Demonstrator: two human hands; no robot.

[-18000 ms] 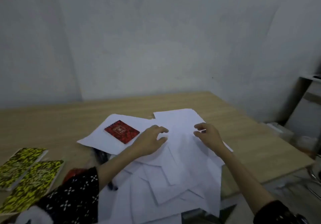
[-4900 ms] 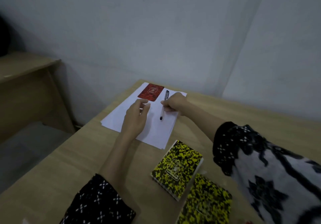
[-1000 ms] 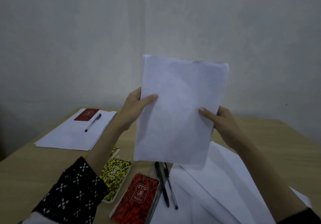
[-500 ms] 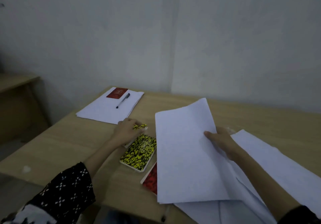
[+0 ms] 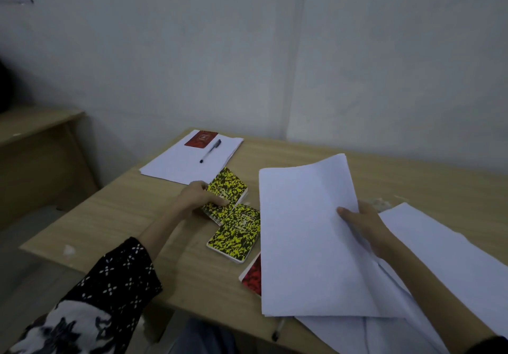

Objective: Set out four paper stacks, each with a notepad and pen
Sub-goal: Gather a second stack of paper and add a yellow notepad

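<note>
My left hand grips the farther yellow-and-black notepad, thumb on its cover and fingers curled under its near-left edge, lifting that side so the notepad sits tilted over the table. A second yellow-and-black notepad lies flat just beside it, toward the near edge, its far corner under or touching the lifted one; I cannot tell which. My right hand holds a stack of white paper by its right edge, thumb on top, fingers hidden beneath; the stack is raised at the far end and bowed. Its near-left part covers most of a red notepad, of which only a strip shows near the table's near edge. Loose white sheets spread under my right forearm toward the near right corner. A pen tip pokes out from beneath the paper at the near edge. At the far left corner sits a finished set: a flat paper stack carrying a red notepad at its far end and a pen just beside that, lying diagonally on the sheets. A second wooden table stands apart at left.
</note>
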